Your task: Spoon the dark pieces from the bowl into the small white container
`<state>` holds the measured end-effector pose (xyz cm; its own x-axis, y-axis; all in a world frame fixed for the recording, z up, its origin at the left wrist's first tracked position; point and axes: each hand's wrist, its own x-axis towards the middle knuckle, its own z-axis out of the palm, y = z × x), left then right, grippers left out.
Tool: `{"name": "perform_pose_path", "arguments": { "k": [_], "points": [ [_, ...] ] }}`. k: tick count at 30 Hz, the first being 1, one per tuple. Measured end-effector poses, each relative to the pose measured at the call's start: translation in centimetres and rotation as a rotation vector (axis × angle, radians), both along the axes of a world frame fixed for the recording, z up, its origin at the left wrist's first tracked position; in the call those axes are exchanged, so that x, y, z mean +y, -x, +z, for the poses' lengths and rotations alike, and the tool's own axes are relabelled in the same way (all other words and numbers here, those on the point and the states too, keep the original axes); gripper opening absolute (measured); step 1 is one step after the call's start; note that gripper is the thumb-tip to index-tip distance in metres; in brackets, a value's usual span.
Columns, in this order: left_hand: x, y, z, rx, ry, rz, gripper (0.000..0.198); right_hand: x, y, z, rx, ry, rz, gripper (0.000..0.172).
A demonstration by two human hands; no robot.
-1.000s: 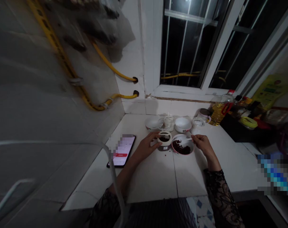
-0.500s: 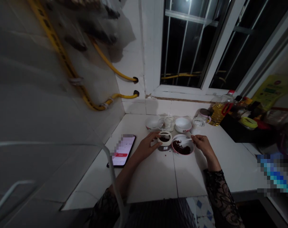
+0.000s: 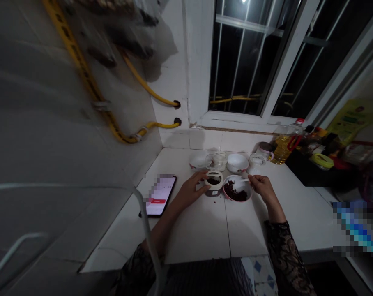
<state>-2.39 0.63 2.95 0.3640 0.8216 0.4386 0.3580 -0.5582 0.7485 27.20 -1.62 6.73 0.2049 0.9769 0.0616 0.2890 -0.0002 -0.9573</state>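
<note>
My left hand point(image 3: 195, 188) grips the side of a small clear jar point(image 3: 214, 190) with a pale rim and dark contents. Just right of the jar stands a white bowl with a pinkish rim point(image 3: 237, 200), partly filled with dark reddish-brown bits point(image 3: 240, 195). Between its fingertips my right hand point(image 3: 260, 186) pinches the handle of a white spoon point(image 3: 245, 180), whose head is inside the bowl among the bits. A few dark crumbs lie on the white tiled counter point(image 3: 199, 230) below the jar.
Behind stand two more bowls, the right one white point(image 3: 237, 163), and clear jars point(image 3: 256, 163). A lit phone point(image 3: 160, 195) lies at the left. An oil bottle point(image 3: 280, 149) and a black box of condiments point(image 3: 306, 170) are at the right. A pale curved bar point(image 3: 148, 230) crosses the left foreground.
The spoon's head has shifted slightly within the bowl and sits lower among the dark bits. Both hands keep nearly the same place and grip.
</note>
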Motion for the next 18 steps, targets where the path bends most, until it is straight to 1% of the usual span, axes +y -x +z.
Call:
{"name": "perform_pose_path", "arguments": {
  "k": [3, 6, 8, 11, 13, 14, 16, 18],
  "points": [
    [0.1, 0.0, -0.1, -0.004, -0.007, 0.002, 0.024, 0.1, 1.1, 0.7, -0.031, -0.094, -0.015, 0.061],
    [0.2, 0.0, -0.3, -0.013, -0.013, 0.000, 0.025, -0.1, 3.0, 1.2, -0.183, -0.303, -0.053, 0.058],
    [0.2, 0.0, -0.4, -0.016, -0.012, -0.002, 0.025, -0.4, 4.4, 1.1, -0.356, -0.467, -0.057, 0.053],
    [0.1, 0.1, -0.3, -0.019, -0.002, -0.005, 0.025, -1.1, 6.1, 0.5, -0.701, -0.697, 0.052, 0.045],
    [0.0, 0.1, -0.3, -0.022, -0.001, -0.008, 0.025, -1.4, 6.5, 0.2, -0.867, -0.797, 0.103, 0.041],
    [0.0, 0.1, -0.2, -0.024, -0.001, -0.009, 0.025, -1.5, 6.5, 0.2, -0.902, -0.825, 0.100, 0.041],
    [0.0, 0.1, -0.1, -0.025, -0.002, -0.009, 0.024, -1.6, 5.7, 0.2, -0.881, -0.827, 0.038, 0.042],
    [0.0, 0.1, -0.1, -0.025, -0.001, -0.010, 0.024, -1.5, 4.3, 0.3, -0.802, -0.748, -0.054, 0.045]
  ]
}}
